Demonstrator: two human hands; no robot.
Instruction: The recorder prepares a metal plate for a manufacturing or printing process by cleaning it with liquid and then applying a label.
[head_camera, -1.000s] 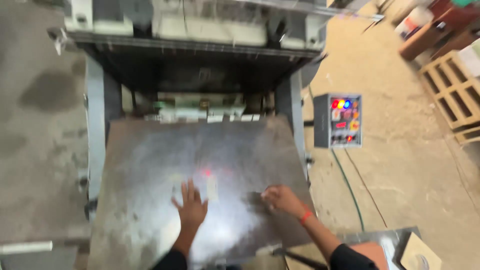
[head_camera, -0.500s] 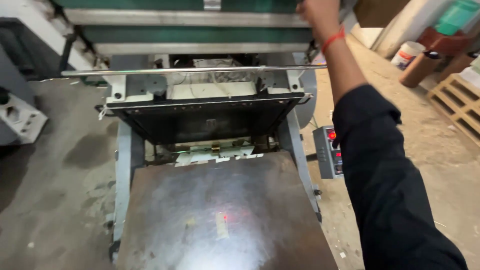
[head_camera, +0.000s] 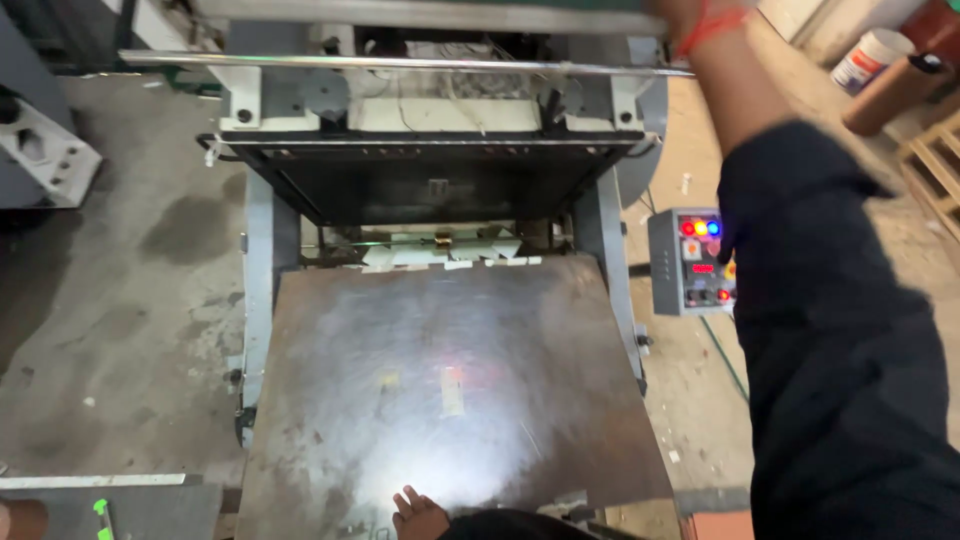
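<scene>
Our right hand (head_camera: 672, 12) reaches the machine's top bar (head_camera: 400, 62), grip unseen; our left hand (head_camera: 418, 512) rests open on the steel plate (head_camera: 450, 380) below, where closing jaws could crush it.

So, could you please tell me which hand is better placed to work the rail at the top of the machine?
Likely the right hand: its arm is raised to the horizontal metal rail at the machine's top. The left hand rests low at the near edge of the steel plate, far away.
</scene>
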